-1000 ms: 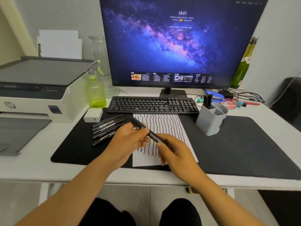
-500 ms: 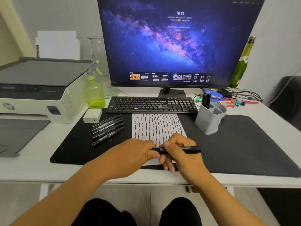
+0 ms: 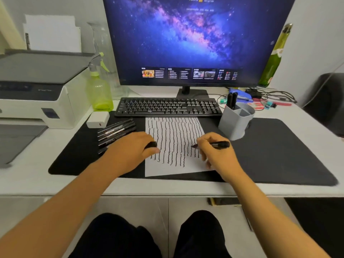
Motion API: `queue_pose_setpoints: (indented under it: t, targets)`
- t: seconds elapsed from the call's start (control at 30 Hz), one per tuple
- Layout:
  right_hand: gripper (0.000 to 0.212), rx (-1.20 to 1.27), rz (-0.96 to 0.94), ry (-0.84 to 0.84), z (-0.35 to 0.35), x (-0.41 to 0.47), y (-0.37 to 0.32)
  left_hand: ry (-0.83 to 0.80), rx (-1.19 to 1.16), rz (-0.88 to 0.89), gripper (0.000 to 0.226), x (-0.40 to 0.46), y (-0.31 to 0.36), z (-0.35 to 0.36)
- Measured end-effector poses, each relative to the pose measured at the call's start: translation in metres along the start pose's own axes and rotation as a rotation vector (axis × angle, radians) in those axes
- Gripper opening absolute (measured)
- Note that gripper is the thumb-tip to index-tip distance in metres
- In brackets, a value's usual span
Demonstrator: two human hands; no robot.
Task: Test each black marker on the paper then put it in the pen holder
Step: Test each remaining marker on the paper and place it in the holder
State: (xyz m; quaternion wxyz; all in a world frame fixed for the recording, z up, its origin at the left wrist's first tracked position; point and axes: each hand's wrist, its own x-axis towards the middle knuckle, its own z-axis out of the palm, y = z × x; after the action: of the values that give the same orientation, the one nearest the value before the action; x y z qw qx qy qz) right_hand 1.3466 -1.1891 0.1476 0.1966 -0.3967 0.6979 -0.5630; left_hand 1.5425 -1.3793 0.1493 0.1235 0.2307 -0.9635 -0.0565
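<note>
My right hand (image 3: pixel 219 155) grips an uncapped black marker (image 3: pixel 217 145), its tip pointing left just over the right part of the white paper (image 3: pixel 175 168). The paper lies on the black desk mat and carries several wavy black lines. My left hand (image 3: pixel 130 149) rests on the paper's left edge, closed around the black marker cap (image 3: pixel 151 144). Several more black markers (image 3: pixel 116 130) lie in a row on the mat left of the paper. A grey pen holder (image 3: pixel 235 121) stands right of the paper with two black markers (image 3: pixel 231 100) upright in it.
A black keyboard (image 3: pixel 168 107) sits just behind the paper, under a large monitor (image 3: pixel 195 40). A white charger block (image 3: pixel 97 119) and a green spray bottle (image 3: pixel 98 90) stand at the back left beside a printer (image 3: pixel 33 86). A green glass bottle (image 3: pixel 274 56) and cables lie at the back right.
My hands pulled the cap off the marker and moved apart. The right hand brought the marker tip over the paper; the left hand went to the paper's left edge with the cap.
</note>
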Motion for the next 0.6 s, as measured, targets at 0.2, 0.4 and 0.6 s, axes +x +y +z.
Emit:
queue_pose_setpoints:
  t: [0.2, 0.4, 0.6]
  targets:
    - [0.029, -0.041, 0.058, 0.048, 0.019, -0.003, 0.012, 0.087, -0.028, 0.022, 0.04, -0.003, -0.01, 0.033]
    - [0.026, -0.083, 0.079, 0.06, 0.02, -0.002, 0.015, 0.14, -0.061, 0.008, 0.042, -0.005, -0.009, 0.035]
    - [0.03, -0.062, 0.041, 0.066, 0.021, -0.003, 0.017, 0.155, -0.057, 0.006, 0.041, -0.007, -0.009, 0.036]
